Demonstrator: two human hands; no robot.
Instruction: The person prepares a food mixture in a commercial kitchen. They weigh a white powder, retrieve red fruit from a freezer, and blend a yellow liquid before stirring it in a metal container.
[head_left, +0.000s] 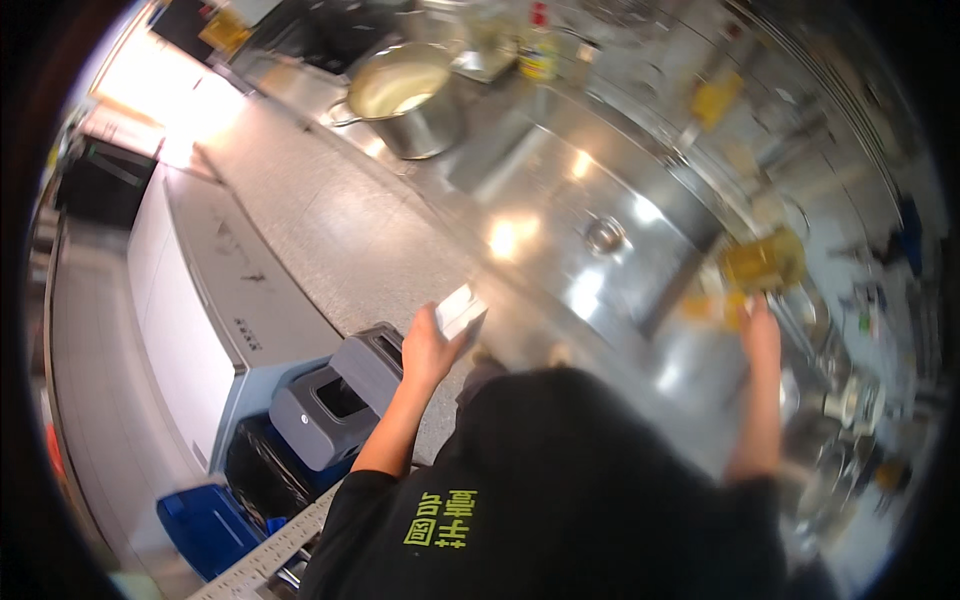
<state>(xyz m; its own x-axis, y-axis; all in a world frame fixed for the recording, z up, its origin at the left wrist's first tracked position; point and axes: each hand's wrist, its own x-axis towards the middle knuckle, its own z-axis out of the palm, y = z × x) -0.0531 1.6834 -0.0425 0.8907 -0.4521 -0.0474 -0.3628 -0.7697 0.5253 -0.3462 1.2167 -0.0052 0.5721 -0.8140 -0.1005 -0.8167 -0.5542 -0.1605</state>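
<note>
My left hand (429, 346) grips a small white box-like object (459, 311) over the floor, beside the grey bin lids. My right hand (759, 330) reaches over the right end of the steel counter and touches something yellow-orange, blurred (720, 310). Just beyond it stands a container of yellow liquid (765, 261); whether my fingers touch this too, I cannot tell. Between the hands and further ahead lies a stainless steel sink basin (547, 202) with a round drain (604, 235).
A large steel pot (411, 101) stands left of the sink, near a yellow-labelled bottle with a red cap (538, 56). Grey-lidded bins (326, 416), a blue lid (206, 525) and a white-sided counter (184, 322) are at left. Blurred utensils crowd the right side.
</note>
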